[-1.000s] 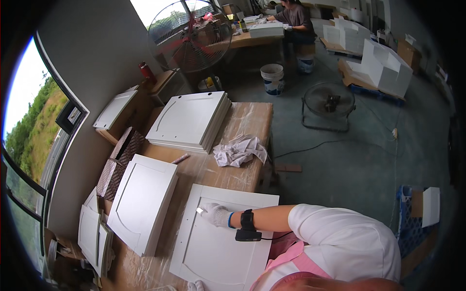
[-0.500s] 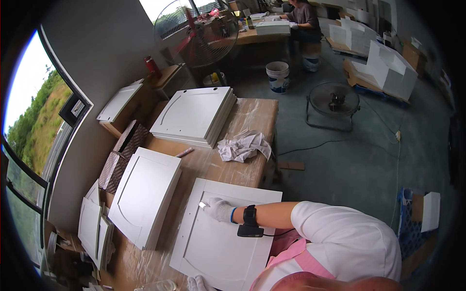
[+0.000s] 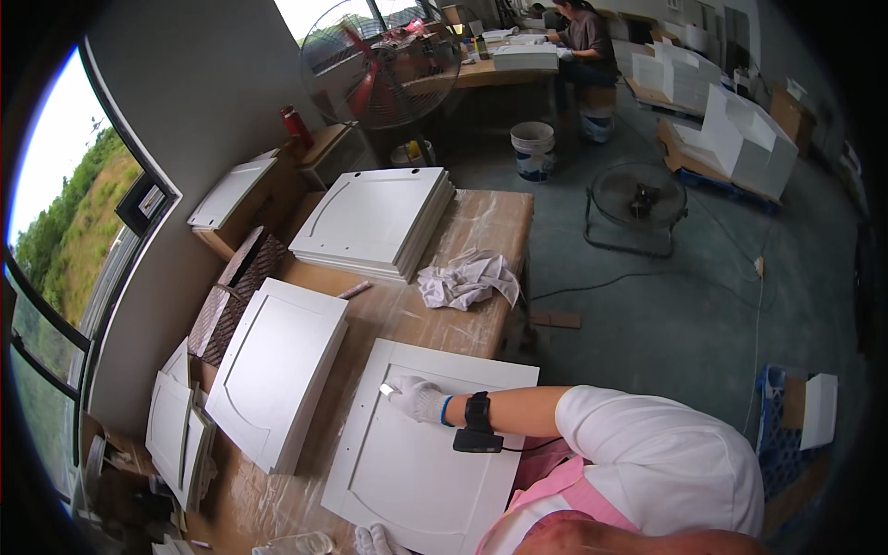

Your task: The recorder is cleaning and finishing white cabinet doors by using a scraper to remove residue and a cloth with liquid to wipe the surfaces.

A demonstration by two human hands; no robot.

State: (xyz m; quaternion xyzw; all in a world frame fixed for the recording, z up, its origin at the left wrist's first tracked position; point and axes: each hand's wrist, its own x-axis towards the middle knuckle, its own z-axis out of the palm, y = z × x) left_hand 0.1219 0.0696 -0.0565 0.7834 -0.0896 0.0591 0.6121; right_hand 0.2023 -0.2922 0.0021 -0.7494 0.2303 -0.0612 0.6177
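A white panel (image 3: 435, 462) with a grooved, curved-edge frame lies flat on the table in front of me. My right hand (image 3: 416, 400), in a white glove with a blue cuff, is closed around a small white block (image 3: 386, 389) held against the panel's upper left part. A black strap with a small box sits on that wrist. At the panel's near left edge is my left hand (image 3: 377, 539), also gloved; the picture's lower rim cuts it off, and its grip on the panel cannot be made out.
Stacked white panels (image 3: 277, 370) stand to the left, with another stack (image 3: 370, 217) beyond. A crumpled white cloth (image 3: 467, 280) lies near the table's right edge. Floor fan (image 3: 638, 199), bucket (image 3: 533, 151) and cable are on the floor. A co-worker (image 3: 587, 42) sits at a far table.
My right hand stays at almost the same spot on the panel, still holding the block. The view has shifted very slightly. The far co-worker's head has come more into view.
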